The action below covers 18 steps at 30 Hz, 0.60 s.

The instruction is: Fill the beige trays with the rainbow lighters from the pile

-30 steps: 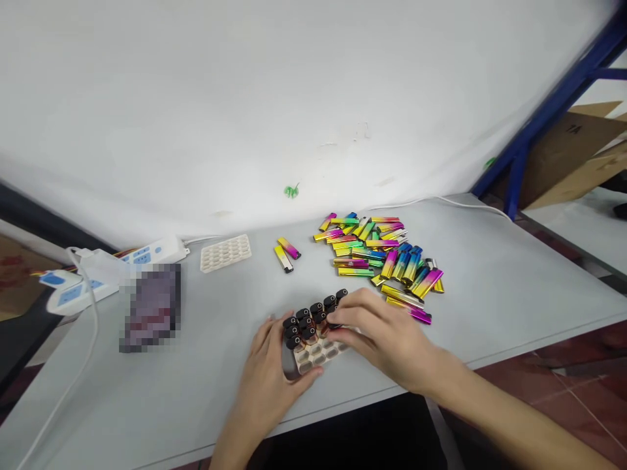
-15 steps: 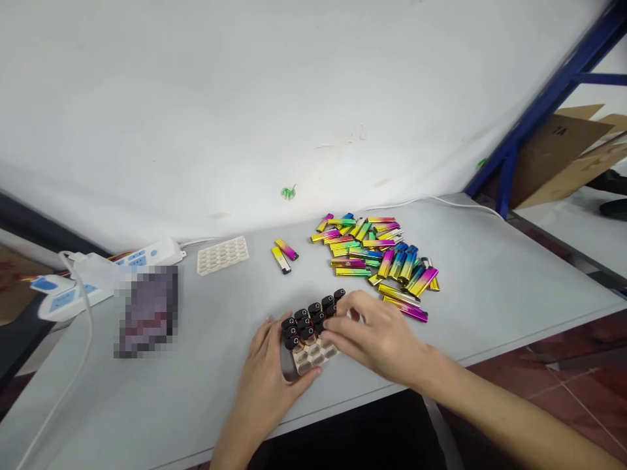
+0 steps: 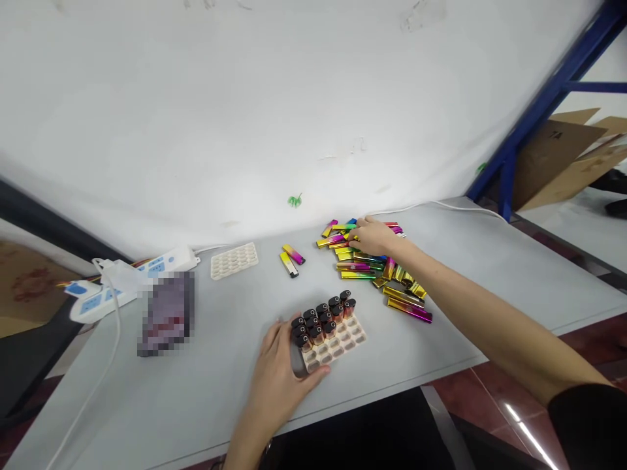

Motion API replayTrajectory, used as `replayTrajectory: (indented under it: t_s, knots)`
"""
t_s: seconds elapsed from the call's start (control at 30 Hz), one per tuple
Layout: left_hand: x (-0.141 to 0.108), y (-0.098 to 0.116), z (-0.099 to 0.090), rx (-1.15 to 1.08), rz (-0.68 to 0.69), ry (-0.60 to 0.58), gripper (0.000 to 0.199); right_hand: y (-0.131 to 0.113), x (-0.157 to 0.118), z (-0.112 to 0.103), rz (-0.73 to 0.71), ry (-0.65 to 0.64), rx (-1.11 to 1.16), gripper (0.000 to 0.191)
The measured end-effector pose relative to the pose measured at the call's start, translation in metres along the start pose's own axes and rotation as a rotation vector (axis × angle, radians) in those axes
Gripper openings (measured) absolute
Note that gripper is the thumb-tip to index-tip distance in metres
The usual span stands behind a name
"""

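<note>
My left hand (image 3: 284, 372) is wrapped round the left end of a cream tray (image 3: 337, 352) with oval slots. Several black-topped lighters (image 3: 322, 318) stand upright in its back and left slots, while front slots are bare. My right hand (image 3: 371, 236) reaches into a pile of shiny multicoloured lighters (image 3: 356, 267) behind the tray, its fingers bent down on the pile's back part. Whatever is between those fingertips is too small to make out. Two separate lighters (image 3: 289, 264) lie left of the pile.
A second cream tray (image 3: 234, 261) lies at the back left. Beside it are white power strips (image 3: 171, 260) with cables and a blurred dark packet (image 3: 167, 313). A blue metal frame (image 3: 509, 170) and cardboard boxes (image 3: 558, 156) stand beyond the right end.
My right hand has left the tray and moved back and right onto the lighter pile. My left hand stays at the tray. The view has shifted slightly.
</note>
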<state>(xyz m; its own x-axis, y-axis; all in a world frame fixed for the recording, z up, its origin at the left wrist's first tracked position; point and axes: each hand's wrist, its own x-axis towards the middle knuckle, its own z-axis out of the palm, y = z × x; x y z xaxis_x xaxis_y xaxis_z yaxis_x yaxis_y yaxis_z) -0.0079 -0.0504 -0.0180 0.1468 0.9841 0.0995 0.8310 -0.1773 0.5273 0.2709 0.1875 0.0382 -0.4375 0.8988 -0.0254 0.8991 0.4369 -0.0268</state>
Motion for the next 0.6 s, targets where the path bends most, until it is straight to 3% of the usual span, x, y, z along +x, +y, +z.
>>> replayTrajectory:
  t_s: [0.27, 0.5, 0.6]
  knots:
    - [0.001, 0.000, 0.000, -0.011, 0.014, 0.022, 0.077, 0.006, 0.005, -0.007, -0.082, -0.051, 0.081, 0.024]
    - [0.001, 0.000, 0.001, -0.028, 0.020, 0.035, 0.076, 0.011, -0.012, -0.008, -0.057, 0.046, 0.246, 0.026]
    - [0.001, 0.000, 0.001, -0.030, 0.012, 0.028, 0.075, 0.005, -0.024, -0.015, -0.036, 0.161, 0.439, 0.019]
